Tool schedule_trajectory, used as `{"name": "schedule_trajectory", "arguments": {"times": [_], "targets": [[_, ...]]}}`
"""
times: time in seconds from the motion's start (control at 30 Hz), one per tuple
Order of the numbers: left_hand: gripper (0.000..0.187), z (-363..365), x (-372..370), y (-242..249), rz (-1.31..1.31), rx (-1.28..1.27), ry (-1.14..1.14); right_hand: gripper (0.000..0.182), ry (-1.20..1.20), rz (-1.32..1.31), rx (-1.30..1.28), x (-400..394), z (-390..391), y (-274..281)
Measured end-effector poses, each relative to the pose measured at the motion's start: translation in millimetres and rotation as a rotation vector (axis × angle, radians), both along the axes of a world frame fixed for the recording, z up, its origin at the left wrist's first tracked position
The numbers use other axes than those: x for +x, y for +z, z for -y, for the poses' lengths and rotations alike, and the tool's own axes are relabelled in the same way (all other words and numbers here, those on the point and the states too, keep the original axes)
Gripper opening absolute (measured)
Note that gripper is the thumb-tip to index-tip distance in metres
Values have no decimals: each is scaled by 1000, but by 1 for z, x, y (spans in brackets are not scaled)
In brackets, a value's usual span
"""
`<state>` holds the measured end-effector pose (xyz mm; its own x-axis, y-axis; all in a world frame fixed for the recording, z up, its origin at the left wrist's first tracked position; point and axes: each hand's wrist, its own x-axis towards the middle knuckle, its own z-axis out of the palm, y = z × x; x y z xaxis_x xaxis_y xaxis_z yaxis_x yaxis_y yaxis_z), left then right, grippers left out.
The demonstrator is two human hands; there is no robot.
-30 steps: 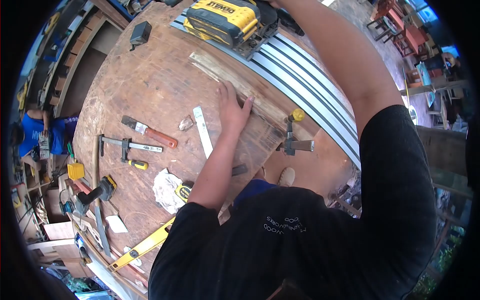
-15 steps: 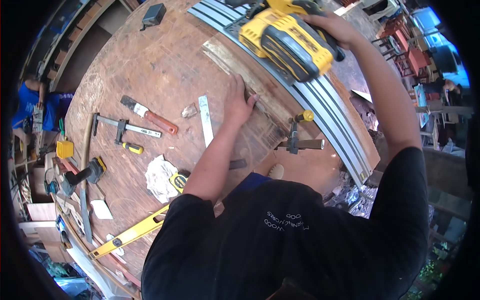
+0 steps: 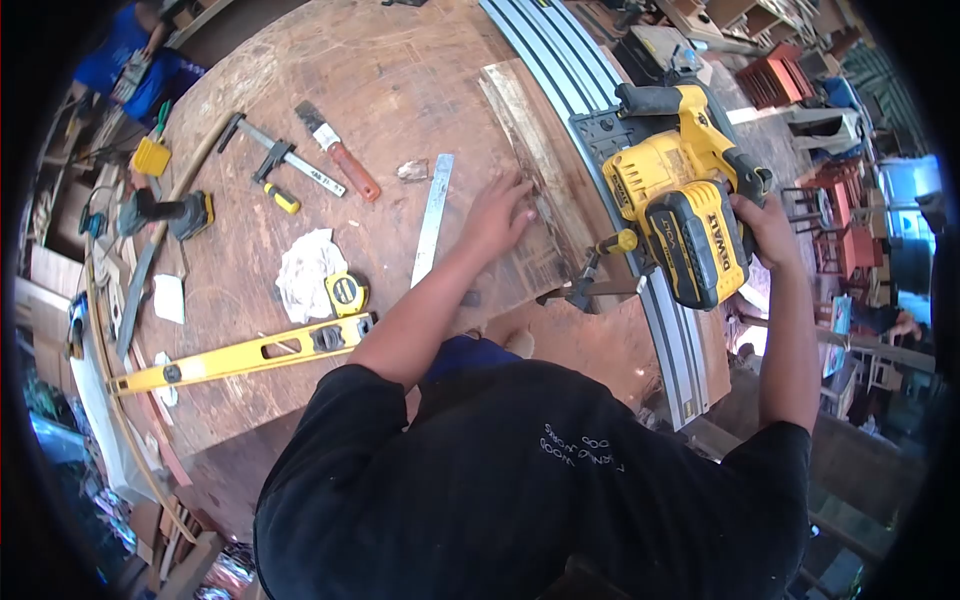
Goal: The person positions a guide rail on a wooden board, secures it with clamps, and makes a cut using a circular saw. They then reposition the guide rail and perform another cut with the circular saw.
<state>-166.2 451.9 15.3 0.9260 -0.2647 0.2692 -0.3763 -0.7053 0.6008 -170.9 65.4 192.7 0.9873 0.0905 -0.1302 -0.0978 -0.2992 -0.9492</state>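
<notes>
My right hand [image 3: 770, 230] is closed round the rear handle of a yellow and black DeWalt track saw [image 3: 655, 168]. The saw sits on a long silver guide rail [image 3: 550, 45] with dark stripes, which lies along the right side of the wooden tabletop [image 3: 400, 90]. Palm down, my left hand [image 3: 500, 215] rests with its fingers spread, beside a worn strip of wood [image 3: 530, 130] left of the rail. A clamp with a yellow handle [image 3: 615, 242] stands near the rail, close to the saw. The saw's blade is hidden.
On the table lie a steel ruler [image 3: 432, 220], a red-handled scraper [image 3: 350, 170], a bar clamp [image 3: 290, 160], a tape measure [image 3: 345, 293], a white cloth [image 3: 305, 270] and a yellow spirit level [image 3: 230, 352]. A cordless tool [image 3: 165, 213] lies left. Another person [image 3: 130, 55] is at far left.
The track saw has moved along the rail toward my body, with my right hand on it. My left hand stays by the wood strip. The camera view has turned.
</notes>
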Motion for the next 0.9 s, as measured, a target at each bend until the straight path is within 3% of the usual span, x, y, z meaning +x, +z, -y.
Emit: {"name": "schedule_trajectory", "arguments": {"times": [0.07, 0.2, 0.43, 0.57, 0.7, 0.9], "targets": [[44, 0, -33, 9, 29, -70, 12, 28, -3, 6, 9, -4, 0, -2], [44, -19, -98, 12, 48, -46, 94, 26, -61, 36, 41, -8, -3, 0], [42, -78, -226, 5, 34, -19, 412, 27, 38, 71, 67, -20, 4, 30], [42, -77, -284, 7, 21, -111, 556, 27, 76, 118, -50, -24, 20, 48], [43, -80, -305, -10, 14, -149, 590, 25, 107, 151, -114, -30, 18, 78], [41, -99, -278, 5, 51, -209, 504, 27, 97, 272, -294, -20, -24, 153]]}}
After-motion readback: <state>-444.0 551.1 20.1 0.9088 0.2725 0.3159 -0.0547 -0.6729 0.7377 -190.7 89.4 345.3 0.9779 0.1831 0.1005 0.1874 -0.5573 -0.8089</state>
